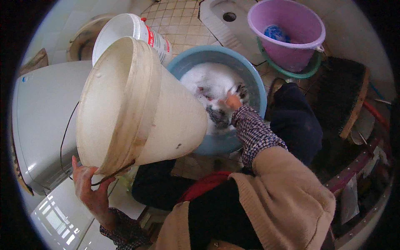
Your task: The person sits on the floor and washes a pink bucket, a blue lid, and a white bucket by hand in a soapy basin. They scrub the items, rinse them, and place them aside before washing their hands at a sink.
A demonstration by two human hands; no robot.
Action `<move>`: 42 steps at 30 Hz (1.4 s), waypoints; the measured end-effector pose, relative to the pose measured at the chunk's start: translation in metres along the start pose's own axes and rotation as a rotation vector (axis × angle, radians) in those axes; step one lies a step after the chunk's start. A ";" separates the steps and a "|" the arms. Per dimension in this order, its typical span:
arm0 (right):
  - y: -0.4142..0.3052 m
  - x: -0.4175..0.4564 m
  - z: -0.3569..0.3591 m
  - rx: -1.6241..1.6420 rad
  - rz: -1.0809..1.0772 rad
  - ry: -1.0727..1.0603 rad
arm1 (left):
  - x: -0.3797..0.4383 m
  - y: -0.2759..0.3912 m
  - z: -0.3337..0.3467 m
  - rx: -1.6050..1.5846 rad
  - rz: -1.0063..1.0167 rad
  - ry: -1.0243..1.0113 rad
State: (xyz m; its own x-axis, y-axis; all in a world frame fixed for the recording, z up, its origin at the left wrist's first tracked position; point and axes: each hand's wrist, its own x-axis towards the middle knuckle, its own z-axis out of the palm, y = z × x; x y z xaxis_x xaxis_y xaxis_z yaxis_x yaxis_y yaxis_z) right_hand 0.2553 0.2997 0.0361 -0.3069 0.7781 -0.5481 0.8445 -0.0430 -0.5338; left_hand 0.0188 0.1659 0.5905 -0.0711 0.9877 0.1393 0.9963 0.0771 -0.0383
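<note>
My left hand (90, 187) grips the lower rim of a large cream plastic bucket (175, 122), with its dark wire handle across my fingers. Tilted on its side, the bucket has its mouth to the left and its base over the edge of a blue plastic basin (261, 90). White suds (215, 76) fill much of the basin. Dark wet fabric (218, 117) shows through the foam. My right hand (232, 100) is down in the basin at the foam, near dark patches; its fingers are partly hidden and blurred.
Behind the cream bucket stands a white bucket (159, 42) with red print. A squat toilet (229, 29) is set in the tiled floor (175, 15). At right are a purple bucket (287, 53) inside a green basin (287, 74) and a dark bristle broom (340, 93).
</note>
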 end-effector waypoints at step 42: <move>-0.036 -0.028 -0.105 0.464 -0.313 0.058 | -0.040 0.021 0.108 -0.201 0.280 -0.101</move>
State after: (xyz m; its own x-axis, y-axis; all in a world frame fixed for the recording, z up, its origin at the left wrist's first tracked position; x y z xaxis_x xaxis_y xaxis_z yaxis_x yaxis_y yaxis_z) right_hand 0.2795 0.3449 0.1379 -0.4759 0.8307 -0.2890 0.4314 -0.0659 -0.8998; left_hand 0.0369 0.1429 0.4777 0.2117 0.9760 0.0520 0.9668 -0.2169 0.1354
